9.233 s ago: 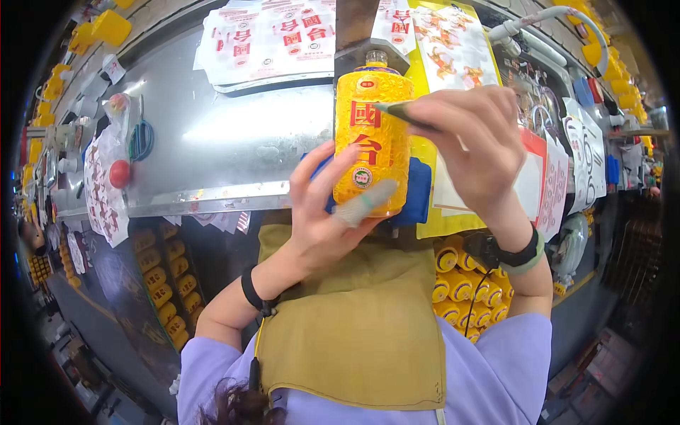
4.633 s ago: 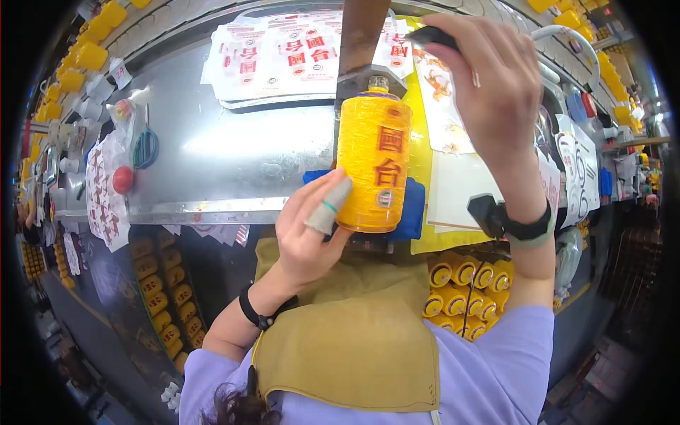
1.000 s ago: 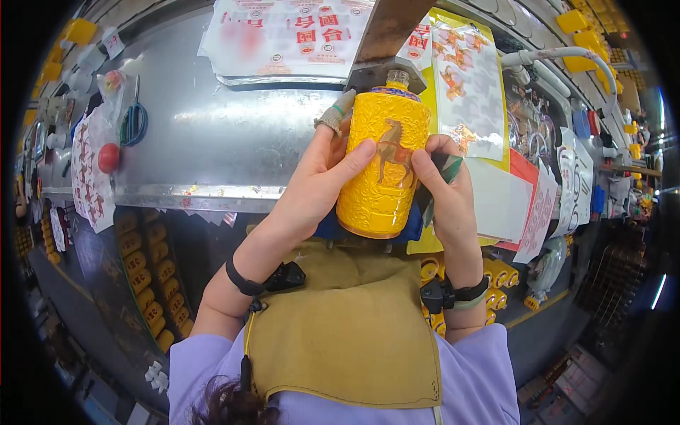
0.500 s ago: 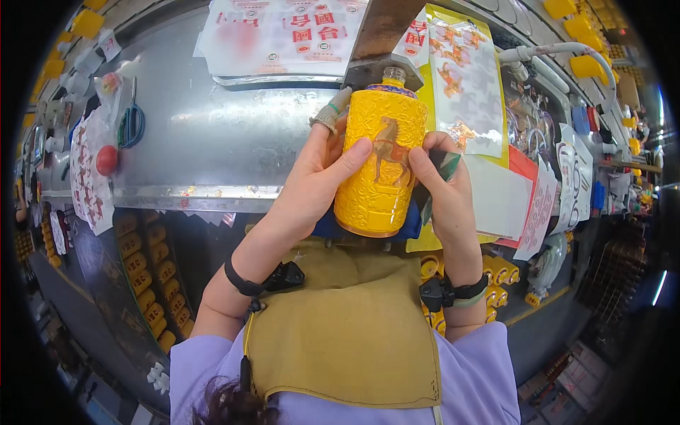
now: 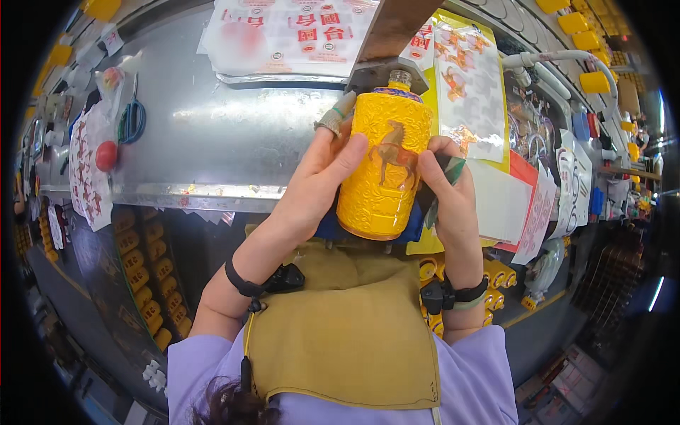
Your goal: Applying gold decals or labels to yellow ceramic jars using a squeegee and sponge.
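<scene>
A yellow bottle [image 5: 375, 198] with raised patterning, a clear threaded neck and a blue-patterned shoulder leans away from me at the work table's edge. On its front is a brown and red horse decal [image 5: 394, 152]. My left hand [image 5: 324, 163] grips the bottle's left side, thumb on the front, with pale coverings on fingertips behind it. My right hand [image 5: 450, 184] holds the right side, its thumb beside the horse's hindquarters. A dark green flap [image 5: 453, 168] shows among the right fingers; its kind is unclear. The bottle's neck sits against a metal bracket [image 5: 386, 53].
Printed red-and-white sheets [image 5: 290, 42] lie at the back of the metal table [image 5: 227, 127]. Horse decal sheets [image 5: 467, 92] rest on a yellow folder to the right. Blue-handled scissors [image 5: 132, 120] and a red ball [image 5: 106, 156] are at left. Yellow bottles [image 5: 499, 273] stand below.
The bottle has shifted slightly to the right, with both hands still around it. My left thumb has moved back off the horse decal, so more of it shows.
</scene>
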The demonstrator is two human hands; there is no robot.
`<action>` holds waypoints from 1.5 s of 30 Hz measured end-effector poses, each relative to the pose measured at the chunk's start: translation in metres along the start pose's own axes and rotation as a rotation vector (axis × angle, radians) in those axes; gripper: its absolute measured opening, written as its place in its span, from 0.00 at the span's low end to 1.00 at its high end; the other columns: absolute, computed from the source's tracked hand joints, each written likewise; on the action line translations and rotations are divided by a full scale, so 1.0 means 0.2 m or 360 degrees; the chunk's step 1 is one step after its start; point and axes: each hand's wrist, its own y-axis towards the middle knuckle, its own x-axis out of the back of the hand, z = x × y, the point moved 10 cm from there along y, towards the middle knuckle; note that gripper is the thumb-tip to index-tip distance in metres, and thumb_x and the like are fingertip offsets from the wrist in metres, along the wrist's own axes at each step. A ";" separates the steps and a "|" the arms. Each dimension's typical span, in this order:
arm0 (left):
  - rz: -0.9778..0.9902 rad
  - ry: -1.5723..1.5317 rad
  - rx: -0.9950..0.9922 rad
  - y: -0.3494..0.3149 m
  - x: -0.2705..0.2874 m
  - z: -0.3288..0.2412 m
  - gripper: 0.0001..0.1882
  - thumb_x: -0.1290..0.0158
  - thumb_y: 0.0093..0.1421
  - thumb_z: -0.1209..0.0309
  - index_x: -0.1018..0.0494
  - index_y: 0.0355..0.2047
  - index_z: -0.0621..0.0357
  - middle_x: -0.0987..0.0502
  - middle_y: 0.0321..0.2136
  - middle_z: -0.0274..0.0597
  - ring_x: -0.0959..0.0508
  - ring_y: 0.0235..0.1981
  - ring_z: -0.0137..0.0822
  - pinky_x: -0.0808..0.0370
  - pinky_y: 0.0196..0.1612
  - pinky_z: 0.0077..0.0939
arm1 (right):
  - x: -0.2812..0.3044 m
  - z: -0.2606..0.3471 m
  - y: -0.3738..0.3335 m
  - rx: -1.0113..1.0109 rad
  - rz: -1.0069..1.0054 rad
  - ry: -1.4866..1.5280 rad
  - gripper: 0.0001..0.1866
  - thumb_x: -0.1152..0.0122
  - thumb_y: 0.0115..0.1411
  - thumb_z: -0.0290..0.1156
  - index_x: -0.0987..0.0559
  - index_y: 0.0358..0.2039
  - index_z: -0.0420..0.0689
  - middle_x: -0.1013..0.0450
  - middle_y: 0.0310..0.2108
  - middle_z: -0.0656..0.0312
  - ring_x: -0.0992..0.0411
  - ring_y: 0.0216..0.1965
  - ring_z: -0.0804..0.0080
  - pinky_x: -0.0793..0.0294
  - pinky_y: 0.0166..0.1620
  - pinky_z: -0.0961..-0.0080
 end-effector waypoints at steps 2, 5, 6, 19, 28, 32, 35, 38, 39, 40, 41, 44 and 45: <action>-0.0041 -0.0395 0.0167 -0.01 0.02 0.04 0.35 0.53 0.71 0.71 0.56 0.73 0.61 0.43 0.69 0.48 0.42 0.70 0.39 0.45 0.71 0.37 | 0.00 0.00 0.00 -0.0012 0.0008 -0.0019 0.10 0.38 0.67 0.31 0.30 0.42 0.44 0.32 0.31 0.71 0.35 0.32 0.86 0.36 0.36 0.86; 0.0054 0.0045 -0.0036 -0.04 -0.02 0.00 0.38 0.50 0.69 0.75 0.57 0.73 0.62 0.44 0.70 0.48 0.43 0.71 0.39 0.47 0.71 0.38 | 0.01 -0.02 -0.01 -0.0051 -0.0013 0.0006 0.10 0.39 0.68 0.31 0.30 0.43 0.44 0.31 0.31 0.71 0.35 0.32 0.85 0.36 0.37 0.85; 0.0048 0.0042 -0.0041 -0.05 -0.02 0.01 0.38 0.50 0.69 0.75 0.57 0.73 0.62 0.44 0.70 0.48 0.43 0.71 0.39 0.47 0.71 0.38 | 0.02 -0.02 0.00 -0.0046 -0.0027 0.0017 0.10 0.38 0.68 0.31 0.30 0.43 0.45 0.32 0.31 0.71 0.35 0.33 0.85 0.36 0.37 0.85; 0.0076 0.0201 -0.0078 -0.06 -0.04 0.02 0.46 0.40 0.63 0.73 0.59 0.72 0.65 0.42 0.67 0.50 0.40 0.69 0.38 0.42 0.70 0.36 | 0.00 -0.01 -0.01 -0.0034 -0.0023 0.0002 0.11 0.37 0.66 0.27 0.31 0.42 0.46 0.34 0.34 0.72 0.32 0.37 0.85 0.34 0.39 0.87; 0.0089 0.0260 -0.0049 -0.06 -0.04 0.03 0.46 0.41 0.65 0.72 0.60 0.72 0.65 0.43 0.68 0.49 0.41 0.69 0.37 0.42 0.70 0.36 | -0.01 -0.01 -0.01 -0.0021 -0.0038 0.0013 0.12 0.36 0.66 0.27 0.32 0.42 0.46 0.35 0.34 0.72 0.31 0.38 0.84 0.33 0.41 0.87; 0.0101 0.0278 -0.0080 -0.07 -0.04 0.01 0.46 0.42 0.65 0.72 0.60 0.72 0.65 0.43 0.68 0.49 0.41 0.69 0.37 0.42 0.69 0.35 | -0.01 -0.01 -0.01 -0.0028 -0.0043 0.0002 0.12 0.36 0.65 0.27 0.32 0.42 0.45 0.35 0.34 0.71 0.31 0.38 0.84 0.33 0.41 0.87; 0.0129 0.0271 -0.0059 -0.06 -0.05 0.01 0.45 0.43 0.65 0.73 0.61 0.73 0.64 0.46 0.69 0.49 0.44 0.70 0.38 0.46 0.71 0.36 | 0.00 -0.01 -0.01 -0.0028 -0.0049 -0.0002 0.12 0.36 0.65 0.27 0.32 0.41 0.46 0.35 0.35 0.71 0.31 0.37 0.85 0.33 0.40 0.87; 0.0156 0.0244 0.0009 -0.06 -0.06 0.02 0.45 0.44 0.65 0.73 0.61 0.73 0.64 0.49 0.71 0.48 0.47 0.72 0.40 0.51 0.72 0.38 | 0.00 0.00 -0.01 0.0001 -0.0043 0.0031 0.10 0.37 0.66 0.28 0.31 0.42 0.45 0.34 0.34 0.72 0.33 0.35 0.86 0.34 0.39 0.87; 0.0152 0.0226 0.0074 -0.07 -0.05 0.04 0.45 0.44 0.65 0.73 0.61 0.73 0.64 0.49 0.71 0.48 0.48 0.72 0.40 0.51 0.72 0.38 | 0.01 -0.01 -0.01 -0.0040 -0.0032 0.0031 0.09 0.38 0.67 0.29 0.30 0.42 0.45 0.33 0.33 0.72 0.34 0.34 0.86 0.35 0.38 0.87; 0.0168 0.0236 0.0091 -0.06 -0.05 0.03 0.45 0.44 0.65 0.73 0.61 0.73 0.64 0.49 0.71 0.48 0.48 0.72 0.40 0.51 0.72 0.38 | 0.02 -0.02 -0.01 -0.0081 -0.0022 0.0033 0.09 0.39 0.68 0.30 0.29 0.43 0.45 0.33 0.32 0.72 0.35 0.33 0.87 0.36 0.37 0.87; 0.0207 0.0225 0.0099 -0.05 -0.05 0.03 0.45 0.44 0.65 0.72 0.61 0.73 0.65 0.48 0.71 0.48 0.47 0.72 0.40 0.51 0.72 0.38 | 0.02 0.00 -0.01 -0.0023 -0.0042 0.0025 0.08 0.41 0.69 0.33 0.27 0.43 0.44 0.33 0.30 0.72 0.36 0.31 0.86 0.37 0.36 0.87; 0.0269 0.0206 0.0160 -0.04 -0.07 0.02 0.45 0.44 0.64 0.69 0.59 0.73 0.66 0.47 0.70 0.48 0.47 0.72 0.41 0.51 0.72 0.38 | 0.03 0.01 -0.01 -0.0006 -0.0051 0.0028 0.09 0.42 0.70 0.35 0.26 0.43 0.43 0.33 0.30 0.73 0.36 0.31 0.86 0.37 0.36 0.86; 0.0261 0.0213 0.0165 -0.04 -0.06 0.03 0.45 0.44 0.64 0.68 0.59 0.73 0.67 0.46 0.70 0.49 0.46 0.72 0.41 0.50 0.72 0.38 | 0.03 0.01 -0.01 0.0000 -0.0071 0.0044 0.09 0.42 0.70 0.35 0.26 0.43 0.43 0.33 0.30 0.73 0.36 0.31 0.86 0.37 0.36 0.86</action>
